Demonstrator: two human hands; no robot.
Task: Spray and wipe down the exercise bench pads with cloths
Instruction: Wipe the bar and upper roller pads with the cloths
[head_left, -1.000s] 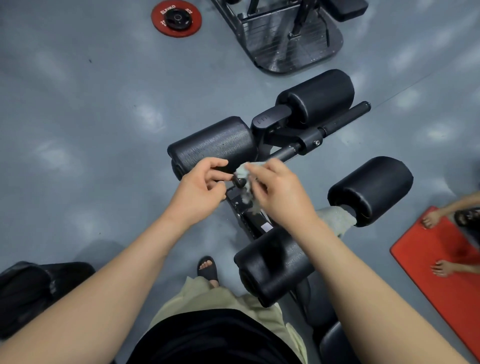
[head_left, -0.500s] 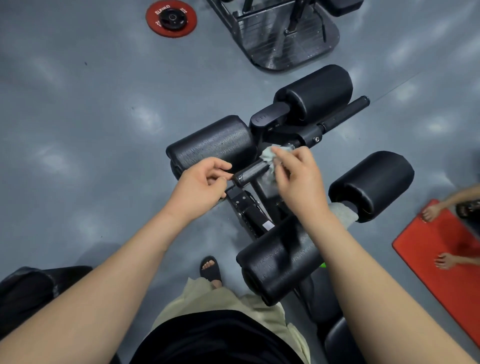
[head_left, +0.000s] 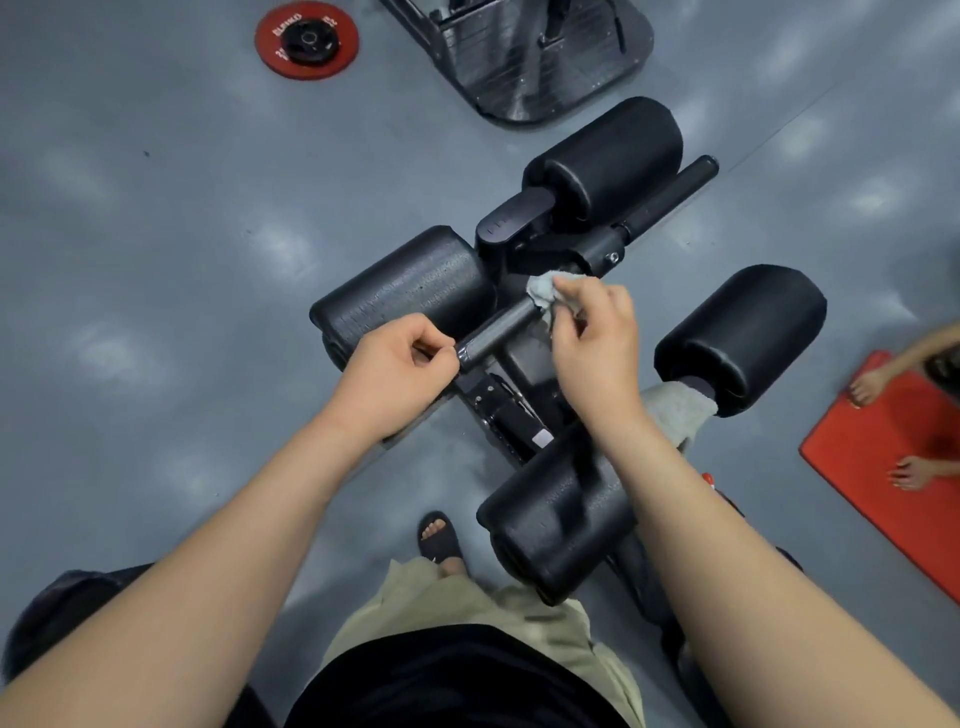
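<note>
Grey cloth was bunched in the right hand, fingers curled round it, pressed onto the black handle bar close to the bench's centre post. At the bar's free end sat the left hand: fingers curled, thumb against forefinger, tips touching the end cap. Couldn't tell if it actually gripped it.

Right forearm crossed over the near roller pad. The second cloth lay draped beside the right roller pad, partly hidden by that forearm. The left roller pad was just behind the left hand, and the far roller pad lay beyond.

Bench stood on a glossy grey floor. The red weight plate lay flat, far left, well apart. The steel machine base sat past the far pad. The red mat at right had another person on it, bare limbs only; hands or feet, couldn't tell. The sandalled foot stood beside the near pad.
</note>
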